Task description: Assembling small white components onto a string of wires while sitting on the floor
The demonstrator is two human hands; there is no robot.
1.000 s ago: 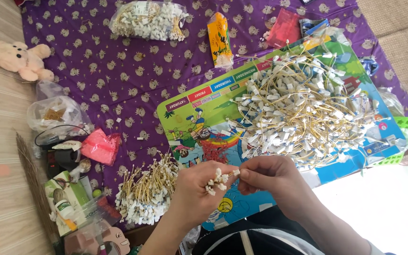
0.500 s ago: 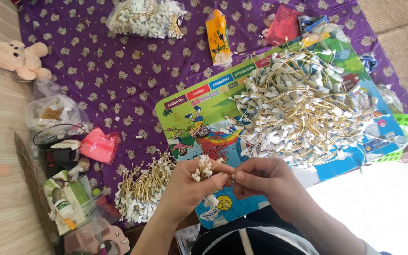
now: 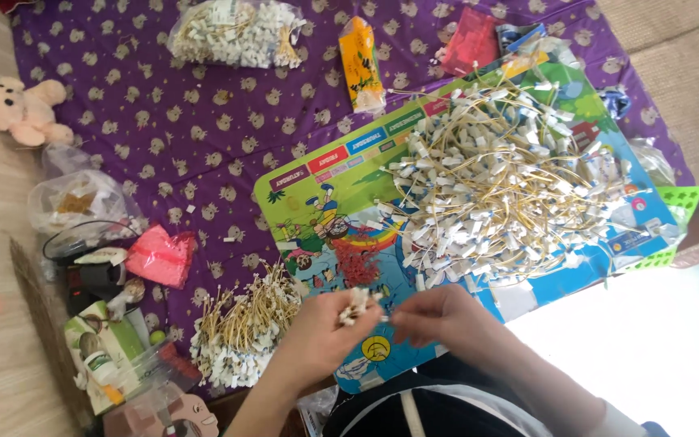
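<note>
**Both hands meet over a small bunch of white-tipped strings**

The left hand (image 3: 317, 328) grips a small bunch of strings (image 3: 356, 306), its fingers clamped round the stems so the white tips stick out above the fist. The right hand (image 3: 438, 311) sits just beside it, fingers pinched together on something small and white at the edge of the bunch. What exactly they pinch is too small to tell. Both hands hover over the lower edge of a colourful printed board (image 3: 325, 210), which lies on a purple patterned cloth (image 3: 188, 105).

A big loose heap of strings (image 3: 503, 178) with white tags covers the far half of the board. To the left of the left hand, a tidier pile of strings (image 3: 240, 328) rests on the cloth, just off the board's edge.

Further out on the cloth lie a clear bag of white pieces (image 3: 236, 32), an orange packet (image 3: 362, 65), a red packet (image 3: 471, 40) and a pink bag (image 3: 159, 255). A pale stuffed toy (image 3: 14, 109) lies at the cloth's left edge.
</note>
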